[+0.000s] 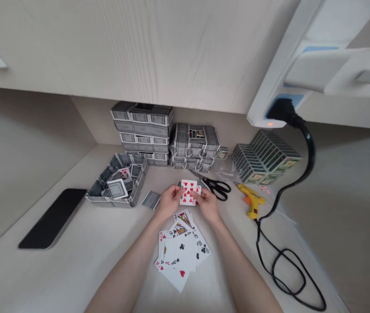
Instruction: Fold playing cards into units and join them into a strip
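Between my two hands are playing cards [189, 191], face up, the front one a nine of hearts with another red card showing behind its right side. My left hand [171, 199] pinches the left edge. On the right edge, my right hand [207, 202] is closed with its thumb on the card face. Just below lies a loose fan of face-up cards [182, 252], hearts and clubs among them. A face-down card stack [151, 200] rests left of my left hand. Black-handled scissors [218, 188] lie beyond my right hand, partly hidden by it.
At the left, a tray made of cards [135, 191] holds loose cards, beside a black phone [54, 217]. Stacked card-built boxes [144, 126] and more boxes [194, 143] stand behind. A yellow glue gun [251, 201], its looping black cord [279, 189] and packed card decks [266, 156] occupy the right.
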`<act>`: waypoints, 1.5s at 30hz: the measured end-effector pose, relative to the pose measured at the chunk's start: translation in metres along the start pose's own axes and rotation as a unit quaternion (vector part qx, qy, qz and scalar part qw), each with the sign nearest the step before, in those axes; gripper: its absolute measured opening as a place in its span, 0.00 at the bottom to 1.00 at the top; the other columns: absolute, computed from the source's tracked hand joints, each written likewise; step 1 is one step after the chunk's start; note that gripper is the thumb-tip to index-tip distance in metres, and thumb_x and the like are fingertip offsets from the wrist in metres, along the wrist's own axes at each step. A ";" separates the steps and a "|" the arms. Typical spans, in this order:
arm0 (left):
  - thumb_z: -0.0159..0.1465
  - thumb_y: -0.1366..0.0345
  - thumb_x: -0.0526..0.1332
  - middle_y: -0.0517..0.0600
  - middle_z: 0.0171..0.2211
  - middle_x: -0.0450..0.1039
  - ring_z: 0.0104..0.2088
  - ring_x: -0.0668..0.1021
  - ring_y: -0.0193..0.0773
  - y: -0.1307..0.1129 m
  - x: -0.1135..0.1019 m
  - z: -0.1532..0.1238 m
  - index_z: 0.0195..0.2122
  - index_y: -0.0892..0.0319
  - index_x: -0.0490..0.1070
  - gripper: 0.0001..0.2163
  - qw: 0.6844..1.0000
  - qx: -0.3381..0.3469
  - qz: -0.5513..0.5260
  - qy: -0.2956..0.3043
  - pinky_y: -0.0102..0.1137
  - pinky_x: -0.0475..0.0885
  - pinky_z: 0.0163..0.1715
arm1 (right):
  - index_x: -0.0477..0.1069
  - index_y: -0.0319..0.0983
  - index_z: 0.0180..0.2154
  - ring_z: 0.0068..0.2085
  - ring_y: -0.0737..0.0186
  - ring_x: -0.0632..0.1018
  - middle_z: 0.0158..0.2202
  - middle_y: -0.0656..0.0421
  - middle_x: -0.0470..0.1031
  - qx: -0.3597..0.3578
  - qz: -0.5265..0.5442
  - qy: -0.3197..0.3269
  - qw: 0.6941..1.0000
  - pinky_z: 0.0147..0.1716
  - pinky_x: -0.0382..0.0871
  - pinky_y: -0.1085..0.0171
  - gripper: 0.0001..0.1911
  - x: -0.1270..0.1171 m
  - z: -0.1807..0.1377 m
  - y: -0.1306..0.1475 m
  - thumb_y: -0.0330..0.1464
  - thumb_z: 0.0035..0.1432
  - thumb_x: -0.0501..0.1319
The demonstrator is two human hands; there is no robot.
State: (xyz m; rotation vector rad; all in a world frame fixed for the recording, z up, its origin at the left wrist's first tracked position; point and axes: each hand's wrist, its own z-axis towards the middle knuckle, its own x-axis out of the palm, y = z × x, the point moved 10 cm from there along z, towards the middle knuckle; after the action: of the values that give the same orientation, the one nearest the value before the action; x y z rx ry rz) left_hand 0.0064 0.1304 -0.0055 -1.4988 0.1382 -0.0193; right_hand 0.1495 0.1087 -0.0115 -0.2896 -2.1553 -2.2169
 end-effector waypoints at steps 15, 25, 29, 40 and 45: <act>0.55 0.59 0.58 0.43 0.22 0.68 0.23 0.69 0.30 -0.011 0.002 -0.005 0.29 0.60 0.64 0.09 0.999 0.036 -0.012 0.007 0.23 0.64 0.25 | 0.69 0.38 0.30 0.26 0.61 0.74 0.24 0.59 0.74 -0.078 -0.115 -0.049 0.989 0.27 0.68 0.64 0.13 -0.011 -0.004 0.010 0.42 0.51 0.57; 0.61 0.61 0.51 0.45 0.22 0.69 0.23 0.70 0.30 -0.035 0.034 -0.038 0.28 0.58 0.67 0.10 0.972 0.115 0.199 0.037 0.23 0.61 0.25 | 0.70 0.37 0.34 0.22 0.59 0.72 0.23 0.54 0.74 -0.124 -0.399 -0.186 0.889 0.24 0.64 0.63 0.15 -0.015 -0.023 0.031 0.38 0.56 0.50; 0.61 0.61 0.52 0.47 0.26 0.72 0.27 0.73 0.33 -0.035 0.023 -0.037 0.31 0.58 0.66 0.08 0.975 0.109 0.193 -0.017 0.24 0.64 0.28 | 0.69 0.38 0.38 0.28 0.59 0.75 0.29 0.54 0.75 -0.160 -0.341 -0.156 0.913 0.29 0.66 0.64 0.14 -0.010 -0.023 0.037 0.38 0.57 0.50; 0.60 0.61 0.53 0.49 0.27 0.74 0.25 0.73 0.35 -0.030 0.014 -0.033 0.35 0.58 0.71 0.10 0.980 0.097 0.171 -0.043 0.26 0.64 0.27 | 0.67 0.38 0.44 0.38 0.58 0.76 0.39 0.52 0.75 -0.171 -0.252 -0.131 0.943 0.38 0.68 0.61 0.17 -0.011 -0.022 0.036 0.39 0.57 0.51; 0.62 0.63 0.50 0.52 0.31 0.75 0.29 0.75 0.36 -0.036 0.020 -0.036 0.37 0.58 0.71 0.11 0.962 0.121 0.245 -0.024 0.27 0.66 0.30 | 0.68 0.38 0.40 0.35 0.59 0.76 0.35 0.53 0.76 -0.178 -0.253 -0.137 0.941 0.36 0.69 0.61 0.16 -0.012 -0.023 0.040 0.40 0.57 0.51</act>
State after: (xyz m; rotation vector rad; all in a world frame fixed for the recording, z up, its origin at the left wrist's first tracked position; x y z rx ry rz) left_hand 0.0248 0.0903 0.0263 -1.1874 0.4479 0.3858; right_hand 0.1653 0.0831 0.0252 -0.0501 -2.1237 -3.0293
